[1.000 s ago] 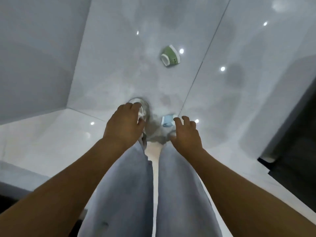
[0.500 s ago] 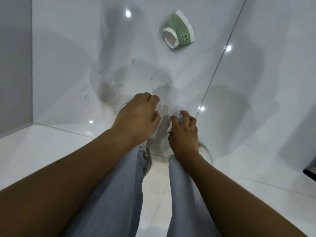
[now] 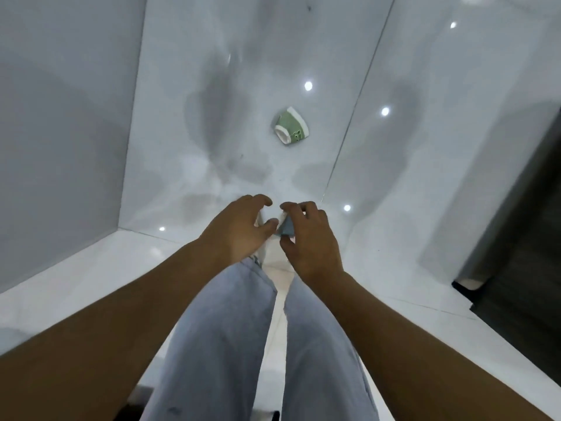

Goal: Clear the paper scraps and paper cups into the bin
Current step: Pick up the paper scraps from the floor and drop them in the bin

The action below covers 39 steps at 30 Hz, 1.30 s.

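A green and white paper cup (image 3: pixel 292 126) lies on its side on the glossy white floor, well ahead of both hands. My right hand (image 3: pixel 306 238) pinches a small blue paper scrap (image 3: pixel 286 227) between thumb and fingers, low over the floor. My left hand (image 3: pixel 239 229) hovers just left of it with fingers loosely curved and nothing seen in it. Both hands reach down past my knees in light blue trousers. No bin is in view.
A grey wall (image 3: pixel 60 132) rises on the left and meets the floor at a corner. A dark cabinet or door (image 3: pixel 522 253) stands at the right. Ceiling lights glint on the tiles around the cup.
My right hand has lifted the blue scrap off the floor and now holds it. The view pulled back, so the green cup looks farther away. My left hand opened slightly.
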Each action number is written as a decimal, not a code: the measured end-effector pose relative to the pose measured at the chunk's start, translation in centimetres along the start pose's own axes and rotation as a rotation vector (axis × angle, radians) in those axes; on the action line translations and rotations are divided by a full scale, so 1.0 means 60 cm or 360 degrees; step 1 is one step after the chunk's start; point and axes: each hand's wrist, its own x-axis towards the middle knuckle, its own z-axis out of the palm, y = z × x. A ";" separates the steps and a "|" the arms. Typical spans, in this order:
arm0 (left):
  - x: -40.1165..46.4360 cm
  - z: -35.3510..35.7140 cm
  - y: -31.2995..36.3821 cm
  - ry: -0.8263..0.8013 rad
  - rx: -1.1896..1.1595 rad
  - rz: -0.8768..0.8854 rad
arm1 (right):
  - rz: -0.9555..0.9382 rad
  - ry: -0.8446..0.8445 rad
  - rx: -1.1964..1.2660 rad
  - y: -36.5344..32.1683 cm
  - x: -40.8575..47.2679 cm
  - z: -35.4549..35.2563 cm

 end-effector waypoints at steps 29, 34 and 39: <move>-0.057 -0.284 0.133 0.0398 0.0018 -0.0143 | 0.0272 -0.0119 -0.0034 -0.137 0.070 -0.320; 0.026 -0.277 0.117 0.0395 0.0184 -0.0014 | 0.0241 -0.0123 -0.0166 -0.102 0.163 -0.293; 0.140 -0.233 0.068 0.0397 0.0259 0.0085 | 0.0211 -0.0125 -0.0252 -0.051 0.273 -0.191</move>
